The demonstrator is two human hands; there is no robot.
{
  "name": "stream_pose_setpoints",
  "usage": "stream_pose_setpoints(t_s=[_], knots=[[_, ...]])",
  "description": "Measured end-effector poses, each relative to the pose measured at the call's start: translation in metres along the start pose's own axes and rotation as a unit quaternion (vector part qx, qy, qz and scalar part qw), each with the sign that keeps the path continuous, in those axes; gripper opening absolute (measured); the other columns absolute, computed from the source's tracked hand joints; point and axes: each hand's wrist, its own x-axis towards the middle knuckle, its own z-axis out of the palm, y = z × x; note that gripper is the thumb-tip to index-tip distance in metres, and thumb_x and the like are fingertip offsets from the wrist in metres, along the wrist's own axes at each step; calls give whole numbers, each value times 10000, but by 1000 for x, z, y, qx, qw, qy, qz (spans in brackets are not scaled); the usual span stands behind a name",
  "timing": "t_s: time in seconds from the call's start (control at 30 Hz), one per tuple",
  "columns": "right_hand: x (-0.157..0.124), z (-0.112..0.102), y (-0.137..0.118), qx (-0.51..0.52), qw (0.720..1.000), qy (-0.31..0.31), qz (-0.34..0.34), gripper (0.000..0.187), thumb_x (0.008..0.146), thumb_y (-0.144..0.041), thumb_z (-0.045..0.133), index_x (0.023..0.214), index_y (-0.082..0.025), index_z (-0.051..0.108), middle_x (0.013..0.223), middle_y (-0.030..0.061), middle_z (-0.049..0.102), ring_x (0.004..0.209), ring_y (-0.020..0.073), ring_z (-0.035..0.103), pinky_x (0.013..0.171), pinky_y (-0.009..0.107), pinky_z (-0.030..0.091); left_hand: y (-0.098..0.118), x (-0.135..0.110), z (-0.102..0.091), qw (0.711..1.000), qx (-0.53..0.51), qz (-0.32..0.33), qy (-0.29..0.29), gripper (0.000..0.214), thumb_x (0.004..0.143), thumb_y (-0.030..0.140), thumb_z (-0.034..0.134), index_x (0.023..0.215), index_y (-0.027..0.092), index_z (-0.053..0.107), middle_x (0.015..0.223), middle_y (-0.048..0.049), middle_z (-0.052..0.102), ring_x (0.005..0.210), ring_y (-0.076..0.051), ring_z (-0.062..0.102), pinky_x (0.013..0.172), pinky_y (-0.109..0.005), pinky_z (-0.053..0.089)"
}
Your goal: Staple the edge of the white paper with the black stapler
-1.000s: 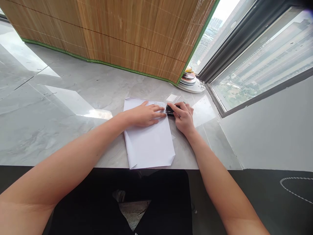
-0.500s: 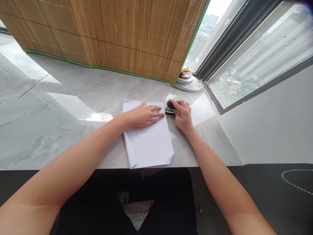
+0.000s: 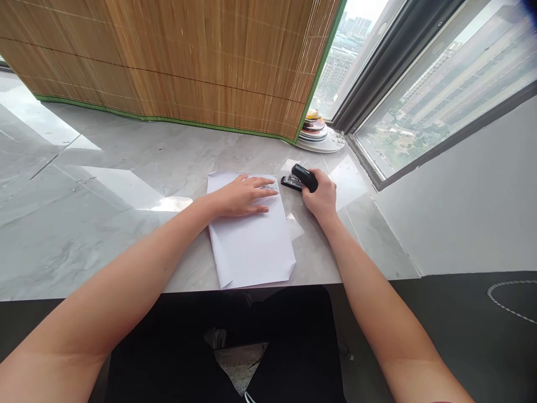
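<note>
White paper sheets (image 3: 255, 252) lie near the front edge of the marble-patterned surface, with curled corners and a small patch of writing at the top right. Across their upper part my left hand (image 3: 245, 196) rests palm down, fingers spread. Just right of the paper, my right hand (image 3: 323, 196) grips a black stapler (image 3: 304, 177) by its rear end. The stapler's jaws gape toward the paper, apart from its edge. My right fingertips are partly hidden behind the stapler.
A bamboo blind (image 3: 176, 61) with green edging hangs at the back. Stacked plates (image 3: 321, 143) stand in the corner by the window (image 3: 440, 112). A white wall (image 3: 470, 218) bounds the right side. Sunlight patches fall on the grey surface (image 3: 104, 240).
My right hand has drawn the stapler back from the paper's right edge, and its jaws now show apart. My left hand stays on the paper. The view has shifted slightly.
</note>
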Motion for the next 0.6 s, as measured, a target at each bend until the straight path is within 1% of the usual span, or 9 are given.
stream_pose_setpoints(t_s=[0.07,0.1,0.13,0.17,0.23,0.27,0.33,0.47,0.6], knots=[[2,-2,0,14,1000,1,15,361,809,-268,663,1160,-231,737,1128,111,800,1044,340,714,978,529,577,-8,1,-7,985,-87,-45,144,430,1046,623,613,1117,253,821,1373,-125,755,1300,-323,655,1157,-492,447],[2,-3,-2,20,1000,7,19,326,812,-286,677,1129,-232,730,1112,107,803,1033,338,716,970,525,579,-14,0,-11,956,-148,-83,240,453,1034,648,624,919,240,785,1137,-112,789,1138,-290,696,1045,-439,507],[1,-5,-7,24,999,17,22,300,819,-303,690,1109,-232,720,1104,107,802,1026,336,718,963,520,579,-20,-2,-16,909,-217,-124,334,522,1031,667,619,749,233,689,895,-90,741,956,-252,694,904,-386,533],[-1,-6,-15,27,999,30,25,282,832,-316,698,1101,-231,707,1102,111,799,1023,334,718,955,513,579,-27,-4,-21,848,-287,-159,417,599,1034,681,604,637,234,563,703,-59,622,783,-215,642,762,-342,512],[-9,-9,-39,32,998,40,25,259,868,-337,701,1105,-234,677,1103,120,791,1005,327,718,921,493,578,-39,-11,-32,735,-405,-196,508,691,1047,683,567,567,237,348,534,-1,355,562,-159,461,574,-301,396],[-16,-9,-55,38,999,31,20,248,885,-343,701,1107,-239,663,1095,120,787,986,322,718,899,481,575,-43,-15,-36,694,-443,-200,531,708,1052,669,556,568,234,278,519,17,259,514,-143,375,529,-297,343],[-31,-6,-89,55,998,-13,-2,227,901,-348,712,1095,-256,638,1055,104,780,934,310,714,850,455,564,-48,-20,-43,649,-487,-198,550,723,1056,632,554,575,228,196,528,35,155,478,-127,264,490,-298,281],[-62,12,-143,58,993,-100,-29,179,912,-311,698,1048,-282,584,1010,77,753,891,301,697,749,407,518,-46,-23,-45,631,-521,-174,548,747,1038,596,590,562,224,151,536,47,110,459,-112,207,469,-303,255],[-69,23,-158,50,987,-145,-46,174,928,-323,691,1040,-287,563,1030,80,731,895,291,679,705,379,484,-45,-21,-43,624,-530,-169,548,733,1021,579,601,571,215,152,537,49,115,469,-107,196,465,-281,252]])
